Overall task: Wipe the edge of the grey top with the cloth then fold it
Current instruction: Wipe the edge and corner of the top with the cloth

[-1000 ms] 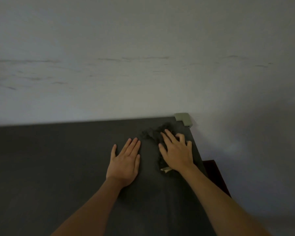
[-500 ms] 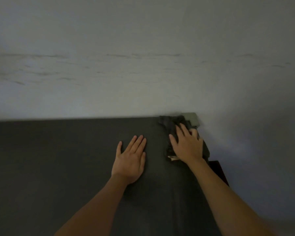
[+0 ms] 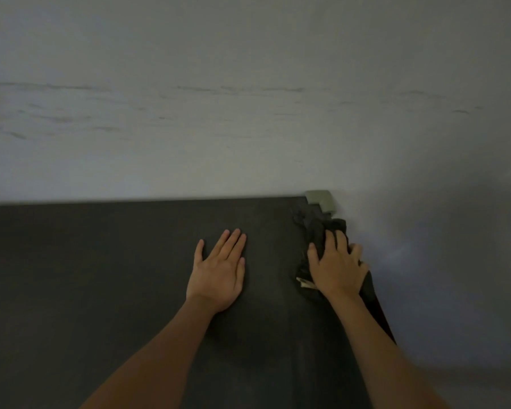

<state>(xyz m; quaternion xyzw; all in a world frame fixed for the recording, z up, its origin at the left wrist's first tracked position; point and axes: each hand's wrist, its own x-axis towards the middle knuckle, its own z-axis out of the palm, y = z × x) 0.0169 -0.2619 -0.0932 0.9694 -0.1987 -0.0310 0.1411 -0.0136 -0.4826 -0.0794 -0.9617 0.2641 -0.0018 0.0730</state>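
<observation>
The dark grey top (image 3: 101, 276) fills the lower left and runs to a right edge near my right arm. A dark crumpled cloth (image 3: 313, 228) lies at the top's far right corner and hangs over the right edge. My right hand (image 3: 337, 267) presses down on the cloth, fingers curled over the edge, covering most of it. A pale tag of the cloth (image 3: 306, 284) sticks out by my wrist. My left hand (image 3: 219, 270) lies flat on the top, palm down, fingers together, holding nothing.
A greenish-grey corner guard (image 3: 322, 200) caps the top's far right corner. A pale wall (image 3: 248, 113) with faint streaks stands directly behind the top. To the right of the edge is pale floor or wall (image 3: 440, 276).
My right hand has slid the cloth from the top's surface rightward onto the right edge by the corner. My left hand has stayed flat on the top.
</observation>
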